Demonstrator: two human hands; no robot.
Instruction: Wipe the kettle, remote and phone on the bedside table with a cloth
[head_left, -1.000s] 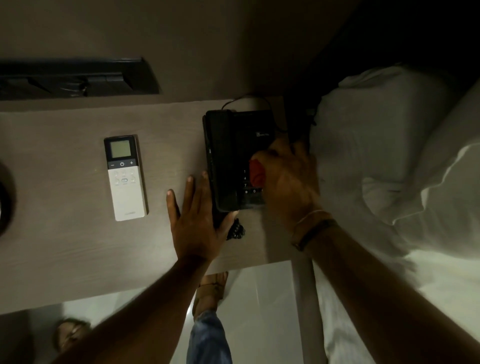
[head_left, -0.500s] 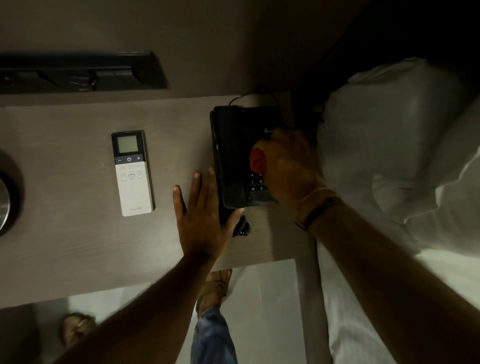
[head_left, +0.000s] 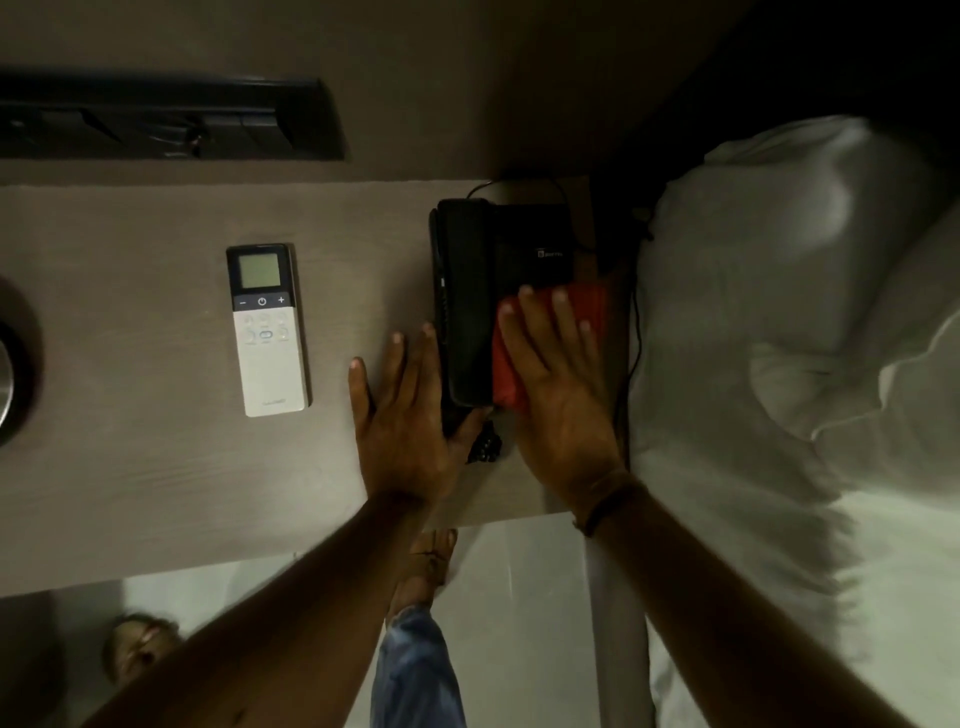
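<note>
A black desk phone (head_left: 498, 260) with its handset on the left side sits at the right end of the brown bedside table (head_left: 130, 467). My right hand (head_left: 558, 395) lies flat, fingers spread, pressing a red cloth (head_left: 587, 317) onto the phone's keypad. My left hand (head_left: 405, 415) rests flat on the table, against the phone's left side and near corner. A white remote (head_left: 267, 332) with a dark top and small screen lies to the left. The kettle's (head_left: 8, 364) metal edge shows at the far left border.
A dark recessed switch panel (head_left: 166, 119) runs along the wall behind the table. A white pillow (head_left: 795, 291) and bed sheets lie right of the table. The phone's cord (head_left: 631, 332) hangs between them. Below the table edge are pale floor and my foot (head_left: 426, 571).
My right hand has opened from a bunched grip to a flat palm and slid the red cloth toward me over the keypad. My left hand stays against the phone.
</note>
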